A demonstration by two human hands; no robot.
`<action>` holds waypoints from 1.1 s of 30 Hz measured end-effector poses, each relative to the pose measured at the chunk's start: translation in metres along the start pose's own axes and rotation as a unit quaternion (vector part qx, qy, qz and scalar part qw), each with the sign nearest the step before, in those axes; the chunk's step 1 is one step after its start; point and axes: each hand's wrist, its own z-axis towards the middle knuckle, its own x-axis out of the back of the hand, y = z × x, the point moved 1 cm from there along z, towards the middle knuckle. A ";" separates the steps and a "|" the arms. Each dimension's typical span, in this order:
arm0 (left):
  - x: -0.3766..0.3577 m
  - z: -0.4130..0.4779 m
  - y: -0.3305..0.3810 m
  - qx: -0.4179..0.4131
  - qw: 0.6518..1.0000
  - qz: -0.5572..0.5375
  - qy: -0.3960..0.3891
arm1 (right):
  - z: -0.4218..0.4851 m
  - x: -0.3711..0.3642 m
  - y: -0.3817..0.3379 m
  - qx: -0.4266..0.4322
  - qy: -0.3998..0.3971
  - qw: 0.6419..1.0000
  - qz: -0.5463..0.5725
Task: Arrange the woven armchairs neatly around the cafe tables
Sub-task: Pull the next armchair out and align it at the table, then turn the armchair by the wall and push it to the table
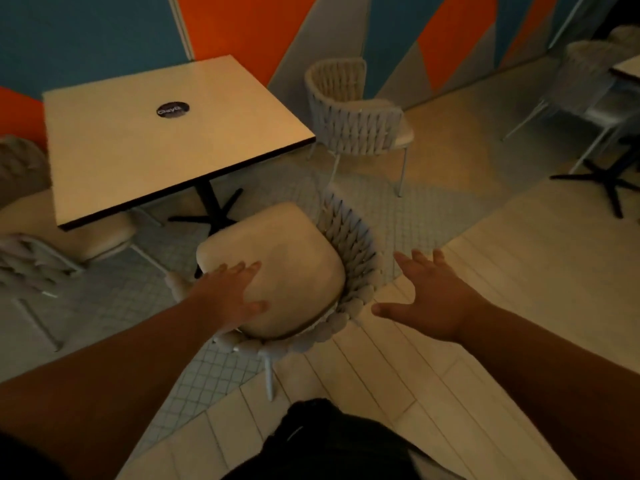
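A woven armchair (pixel 349 244) with a cream seat cushion stands right below me, its seat facing the square cafe table (pixel 166 140). My left hand (pixel 235 292) lies over the left part of its backrest with fingers spread, in front of the cushion. My right hand (pixel 429 299) hovers open just right of the chair's woven back, apart from it. A second woven armchair (pixel 353 112) stands at the table's right side. A third armchair (pixel 41 251) sits at the left, partly under the table.
A black cross-shaped table base (pixel 211 216) stands under the table. At the right edge are another table base (pixel 606 185) and more chairs (pixel 588 74). The floor changes from small tiles to pale planks. A painted wall runs behind.
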 end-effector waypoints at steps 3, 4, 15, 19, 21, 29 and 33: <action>0.015 0.023 0.011 0.019 0.999 -0.010 0.024 | 0.033 0.018 0.015 0.022 -0.009 0.999 -0.027; 0.020 0.036 0.016 0.024 0.999 -0.017 0.030 | 0.045 0.024 0.021 0.028 -0.014 0.999 -0.036; 0.098 0.170 0.135 0.028 0.998 -0.033 0.036 | 0.167 0.140 0.127 0.044 -0.021 0.998 -0.031; 0.126 0.207 0.186 0.041 0.997 -0.039 0.058 | 0.217 0.165 0.171 0.075 -0.041 0.995 -0.056; 0.134 0.223 0.217 0.056 0.995 -0.040 0.074 | 0.244 0.181 0.199 0.101 -0.039 0.992 -0.068; 0.150 0.273 0.335 0.108 0.988 -0.072 0.083 | 0.343 0.270 0.318 0.138 -0.051 0.984 -0.099; 0.168 0.292 0.362 0.137 0.981 -0.100 0.093 | 0.405 0.297 0.340 0.158 -0.034 0.982 -0.101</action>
